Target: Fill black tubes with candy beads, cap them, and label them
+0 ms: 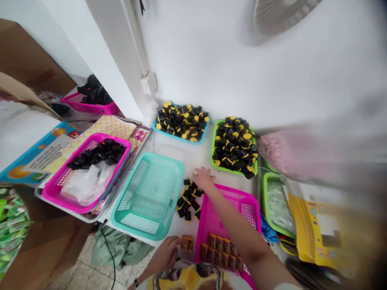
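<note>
Right hand lies spread open just above loose black-and-yellow caps on the table, while left hand pinches a small amber-brown block beside the magenta basket at bottom centre.

Two hands, three pink baskets, one teal basket, one blue tray, two green trays

Small workroom, a home-workshop sort of place: a teal plastic basket and other trays of black-and-yellow parts laid out in rows, cardboard cartons alongside — tiled floor below, wall fan above.
</note>
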Demonstrator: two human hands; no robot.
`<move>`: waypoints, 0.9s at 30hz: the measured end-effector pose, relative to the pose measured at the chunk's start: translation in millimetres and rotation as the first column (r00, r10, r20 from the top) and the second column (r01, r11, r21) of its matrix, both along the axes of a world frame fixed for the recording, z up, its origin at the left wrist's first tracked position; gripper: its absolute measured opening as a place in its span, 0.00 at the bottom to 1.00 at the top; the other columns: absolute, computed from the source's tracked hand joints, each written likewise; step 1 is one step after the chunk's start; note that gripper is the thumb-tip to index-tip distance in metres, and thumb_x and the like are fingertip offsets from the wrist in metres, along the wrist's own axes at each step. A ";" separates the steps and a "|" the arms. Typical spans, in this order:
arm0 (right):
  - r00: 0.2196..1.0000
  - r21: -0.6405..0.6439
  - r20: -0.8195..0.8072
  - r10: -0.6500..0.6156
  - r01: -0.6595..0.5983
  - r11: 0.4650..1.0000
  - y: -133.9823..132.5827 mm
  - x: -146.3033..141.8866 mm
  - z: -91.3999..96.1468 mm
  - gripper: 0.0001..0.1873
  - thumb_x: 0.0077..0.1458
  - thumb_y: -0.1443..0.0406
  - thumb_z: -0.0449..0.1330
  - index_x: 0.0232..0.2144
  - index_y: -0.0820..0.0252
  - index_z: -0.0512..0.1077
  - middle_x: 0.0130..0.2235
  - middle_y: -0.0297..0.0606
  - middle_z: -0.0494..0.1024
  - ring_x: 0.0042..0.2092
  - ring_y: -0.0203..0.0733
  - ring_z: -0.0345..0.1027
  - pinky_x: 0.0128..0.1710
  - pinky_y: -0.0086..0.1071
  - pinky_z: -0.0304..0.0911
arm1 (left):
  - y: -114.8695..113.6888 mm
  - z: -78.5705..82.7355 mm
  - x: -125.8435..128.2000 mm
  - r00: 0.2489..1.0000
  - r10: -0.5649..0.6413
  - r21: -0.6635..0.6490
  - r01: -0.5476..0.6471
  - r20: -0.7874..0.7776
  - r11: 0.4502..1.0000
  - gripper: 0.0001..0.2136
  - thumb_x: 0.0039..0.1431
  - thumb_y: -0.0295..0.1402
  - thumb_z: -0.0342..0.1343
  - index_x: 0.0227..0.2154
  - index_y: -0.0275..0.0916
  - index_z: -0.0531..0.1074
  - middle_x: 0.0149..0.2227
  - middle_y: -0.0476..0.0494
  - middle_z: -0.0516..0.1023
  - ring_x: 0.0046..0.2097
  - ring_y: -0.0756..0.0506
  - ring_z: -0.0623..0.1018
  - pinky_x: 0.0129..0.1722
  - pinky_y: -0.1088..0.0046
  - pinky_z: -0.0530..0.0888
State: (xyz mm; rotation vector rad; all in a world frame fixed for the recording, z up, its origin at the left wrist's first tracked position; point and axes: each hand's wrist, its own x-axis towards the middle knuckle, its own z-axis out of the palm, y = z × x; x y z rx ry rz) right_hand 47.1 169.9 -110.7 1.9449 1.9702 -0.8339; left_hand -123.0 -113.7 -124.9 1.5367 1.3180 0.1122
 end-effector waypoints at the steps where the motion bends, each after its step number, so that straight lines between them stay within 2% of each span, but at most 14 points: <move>1: 1.000 -0.003 0.020 -0.023 0.023 1.000 6.7 7.8 -0.9 0.23 0.63 0.58 0.58 0.58 0.58 0.65 0.61 0.45 0.66 0.57 0.52 0.65 0.55 0.53 0.64 | -6.4 -3.1 -0.5 1.000 -0.013 -0.040 0.013 -0.006 0.999 0.12 0.69 0.37 0.49 0.51 0.45 0.72 0.55 0.38 0.73 0.57 0.42 0.72 0.59 0.55 0.69; 4: 0.998 -0.053 0.047 -0.039 0.042 0.998 23.3 19.5 -9.0 0.22 0.63 0.58 0.58 0.57 0.58 0.66 0.58 0.45 0.68 0.55 0.50 0.67 0.53 0.51 0.66 | -23.0 -11.5 -0.3 0.998 -0.056 -0.149 0.052 -0.024 0.987 0.10 0.68 0.36 0.51 0.47 0.42 0.74 0.51 0.40 0.75 0.52 0.44 0.75 0.55 0.58 0.72; 7: 1.000 -0.099 0.023 0.007 -0.004 0.995 24.7 8.6 -18.3 0.20 0.63 0.58 0.58 0.54 0.59 0.68 0.56 0.45 0.70 0.53 0.49 0.69 0.52 0.49 0.67 | -35.6 -14.7 -3.9 0.996 -0.079 -0.187 0.071 -0.039 0.980 0.09 0.68 0.36 0.52 0.46 0.42 0.74 0.51 0.40 0.76 0.50 0.44 0.76 0.53 0.59 0.73; 10: 0.998 -0.116 -0.024 0.062 -0.064 0.991 10.9 -14.1 -21.8 0.20 0.63 0.58 0.58 0.54 0.60 0.68 0.55 0.44 0.71 0.52 0.48 0.69 0.51 0.49 0.68 | -44.4 -11.8 -13.2 0.996 -0.058 -0.154 0.046 -0.070 0.987 0.10 0.68 0.36 0.51 0.47 0.42 0.74 0.51 0.40 0.75 0.50 0.45 0.76 0.53 0.60 0.73; 14: 0.992 -0.110 -0.074 0.107 -0.115 0.987 -19.5 -37.0 -15.0 0.19 0.63 0.58 0.58 0.54 0.60 0.68 0.55 0.44 0.71 0.52 0.48 0.69 0.51 0.48 0.68 | -51.0 -6.0 -22.1 0.995 -0.036 -0.093 0.027 -0.097 0.995 0.10 0.68 0.36 0.51 0.47 0.42 0.74 0.49 0.40 0.76 0.49 0.45 0.76 0.51 0.61 0.74; 18: 0.986 -0.091 -0.110 0.129 -0.139 0.986 -49.0 -42.6 0.7 0.18 0.63 0.59 0.58 0.53 0.59 0.69 0.55 0.44 0.71 0.52 0.48 0.69 0.51 0.48 0.68 | -53.5 -2.8 -16.3 0.988 0.069 0.022 -0.067 -0.135 0.998 0.12 0.68 0.35 0.52 0.52 0.42 0.70 0.54 0.39 0.73 0.51 0.43 0.76 0.53 0.58 0.74; 22: 0.966 -0.016 -0.211 0.147 -0.154 0.988 -74.6 -32.8 26.6 0.19 0.63 0.59 0.59 0.54 0.58 0.69 0.58 0.44 0.69 0.56 0.50 0.67 0.55 0.52 0.64 | -54.8 -8.1 -3.1 0.945 0.247 0.172 -0.212 -0.216 0.962 0.15 0.67 0.33 0.52 0.54 0.36 0.68 0.54 0.38 0.73 0.52 0.41 0.76 0.52 0.55 0.74; 24: 0.938 0.047 -0.311 0.156 -0.149 0.988 -95.2 -16.7 45.6 0.21 0.64 0.59 0.58 0.56 0.58 0.67 0.59 0.45 0.68 0.58 0.51 0.64 0.58 0.54 0.60 | -55.6 -18.5 3.4 0.910 0.327 0.260 -0.260 -0.256 0.930 0.13 0.67 0.33 0.53 0.52 0.35 0.69 0.51 0.39 0.74 0.51 0.41 0.76 0.51 0.55 0.74; 26: 0.882 0.108 -0.438 0.172 -0.138 0.984 -128.4 12.7 67.5 0.22 0.65 0.59 0.55 0.59 0.58 0.65 0.61 0.46 0.67 0.61 0.51 0.62 0.61 0.53 0.57 | -56.5 -34.6 9.4 0.869 0.398 0.354 -0.287 -0.296 0.890 0.12 0.67 0.34 0.54 0.49 0.35 0.70 0.49 0.40 0.75 0.50 0.41 0.76 0.51 0.56 0.74; 27: 0.844 0.133 -0.505 0.183 -0.134 0.982 -150.3 32.8 77.9 0.21 0.67 0.59 0.51 0.60 0.57 0.64 0.62 0.45 0.68 0.63 0.47 0.60 0.64 0.47 0.55 | -56.7 -44.0 12.4 0.847 0.430 0.402 -0.291 -0.313 0.868 0.12 0.66 0.35 0.54 0.48 0.35 0.71 0.48 0.40 0.75 0.50 0.41 0.75 0.50 0.56 0.74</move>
